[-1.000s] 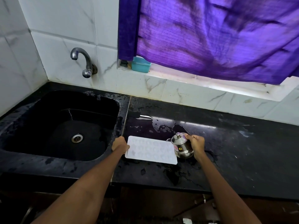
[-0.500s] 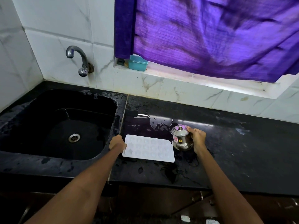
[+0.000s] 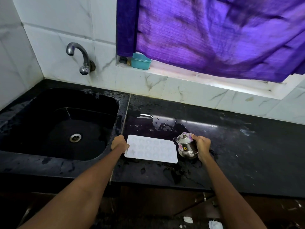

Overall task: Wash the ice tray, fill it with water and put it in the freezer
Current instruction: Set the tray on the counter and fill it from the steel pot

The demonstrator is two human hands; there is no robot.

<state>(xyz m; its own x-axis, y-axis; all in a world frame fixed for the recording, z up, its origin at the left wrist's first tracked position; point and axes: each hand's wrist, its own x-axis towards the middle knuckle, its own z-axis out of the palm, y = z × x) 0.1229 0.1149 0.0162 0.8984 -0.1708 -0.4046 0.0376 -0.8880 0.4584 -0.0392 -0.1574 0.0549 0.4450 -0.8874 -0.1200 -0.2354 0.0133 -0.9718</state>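
A white ice tray (image 3: 151, 148) lies flat on the wet black counter (image 3: 239, 154), just right of the sink (image 3: 54, 123) and close to the counter's near edge. The left hand (image 3: 119, 144) grips the tray's left short edge, its fingers curled over the rim. The right hand (image 3: 201, 144) wraps its curled fingers around a small steel pot (image 3: 187, 145) with a knobbed lid and a spout that points left toward the tray; the pot stands upright on the counter, just beside the tray's right end, and whether it touches the tray cannot be told. Puddles of water (image 3: 162, 125) spread on the counter beyond the tray and around the pot. A curved metal tap (image 3: 79, 57) comes out of the white tiled wall above the far side of the sink. On the window ledge to the tap's right sits a teal box (image 3: 141, 62), partly covered by a purple curtain (image 3: 214, 33) that hangs over the window
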